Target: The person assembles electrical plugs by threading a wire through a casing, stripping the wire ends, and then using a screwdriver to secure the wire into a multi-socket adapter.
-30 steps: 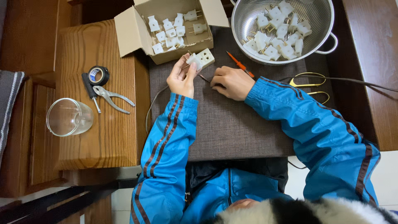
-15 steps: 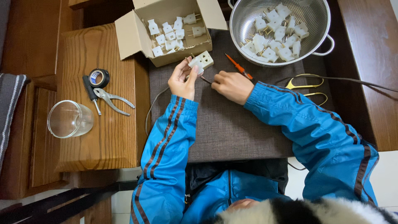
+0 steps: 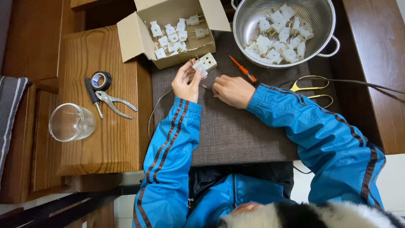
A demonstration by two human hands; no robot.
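Head view, looking down. The left hand (image 3: pixel 186 81) pinches a white plug part (image 3: pixel 199 67) between thumb and fingers, just beside a white socket block (image 3: pixel 208 60) on the mat; whether part and block touch is hard to tell. The right hand (image 3: pixel 231 90) rests on the grey mat (image 3: pixel 236 131), fingers curled together toward a small object too small to identify. An orange screwdriver (image 3: pixel 242 70) lies partly hidden behind the right hand; yellow scissors (image 3: pixel 310 88) are partly covered by the blue sleeve. A cable (image 3: pixel 363 83) is cut off at the right edge. Beyond stand an open cardboard box (image 3: pixel 139 40) and a steel colander (image 3: pixel 325 29), both holding white plugs. On the wooden table (image 3: pixel 109 143) to the left: tape (image 3: pixel 101 80), pliers (image 3: pixel 114 103), glass (image 3: pixel 71 122).
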